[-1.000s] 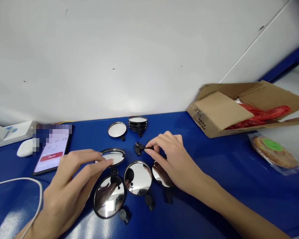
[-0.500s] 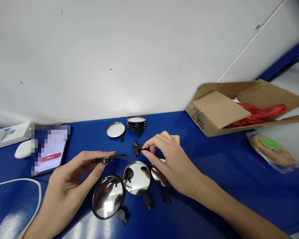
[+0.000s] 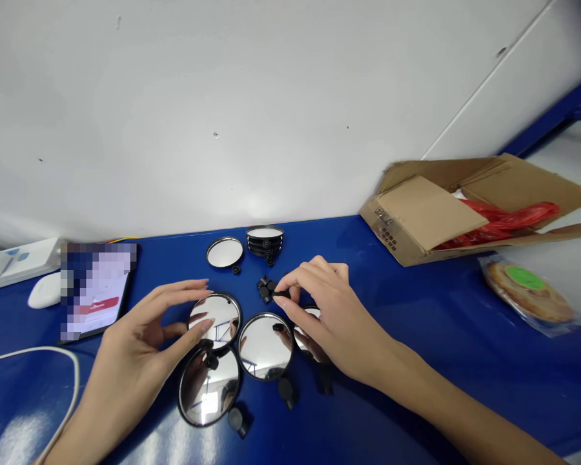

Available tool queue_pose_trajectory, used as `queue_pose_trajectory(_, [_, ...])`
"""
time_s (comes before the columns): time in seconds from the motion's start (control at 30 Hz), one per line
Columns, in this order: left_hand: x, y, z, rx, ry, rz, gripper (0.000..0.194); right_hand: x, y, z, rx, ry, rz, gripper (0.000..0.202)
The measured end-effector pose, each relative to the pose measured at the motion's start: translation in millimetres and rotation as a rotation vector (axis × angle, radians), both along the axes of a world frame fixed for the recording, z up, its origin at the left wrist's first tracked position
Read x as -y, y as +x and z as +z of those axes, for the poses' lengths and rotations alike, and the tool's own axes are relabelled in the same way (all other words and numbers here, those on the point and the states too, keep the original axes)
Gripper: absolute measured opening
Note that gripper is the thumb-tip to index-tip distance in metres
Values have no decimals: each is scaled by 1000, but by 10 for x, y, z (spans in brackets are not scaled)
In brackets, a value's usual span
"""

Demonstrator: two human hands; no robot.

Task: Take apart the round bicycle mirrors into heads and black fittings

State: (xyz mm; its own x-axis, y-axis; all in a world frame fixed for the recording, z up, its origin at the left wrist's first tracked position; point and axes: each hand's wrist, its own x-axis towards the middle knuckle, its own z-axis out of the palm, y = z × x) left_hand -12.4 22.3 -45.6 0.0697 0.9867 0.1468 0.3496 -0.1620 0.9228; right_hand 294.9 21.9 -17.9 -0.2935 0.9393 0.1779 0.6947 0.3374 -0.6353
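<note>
My left hand grips a small round mirror by its left edge, thumb over the glass, with its reflecting face toward me. Below it, partly covered, a second round mirror lies on the table. Another round mirror rests beside these, and one more is half hidden under my right hand. My right thumb and forefinger pinch a small black part at the edge of a cluster of black mounting pieces. Black stubs stick out from the lying mirrors.
Toward the wall stand a stack of round mirrors and a single mirror. A phone, a white mouse-like object and a white cable are at left. An opened cardboard box and a wrapped round pastry are at right.
The mirror in my left hand has turned from edge-on to showing its reflecting face. My right hand has hardly moved.
</note>
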Motion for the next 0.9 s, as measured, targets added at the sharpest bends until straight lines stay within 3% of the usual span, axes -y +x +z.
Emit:
queue_pose_trajectory(0.17, [-36, -68, 4, 50, -209, 23, 62, 20, -5, -10, 24, 4, 5, 7])
queue_pose_trajectory(0.23, [-55, -85, -3, 64, -268, 10, 66, 20, -4, -8, 37, -2, 10, 8])
queue_pose_trajectory(0.53, [-15, -67, 78, 173, -275, -57, 58, 13, 4, -9, 59, -7, 16, 7])
queue_pose_trajectory(0.7, [-11, -38, 108, 193, -359, 12, 71, 22, 12, -35, 25, 6, -3, 12])
queue_pose_trajectory(0.9, [-12, 73, 209, 401, -430, 15, 46, 27, 11, -13, 83, 21, 22, 29])
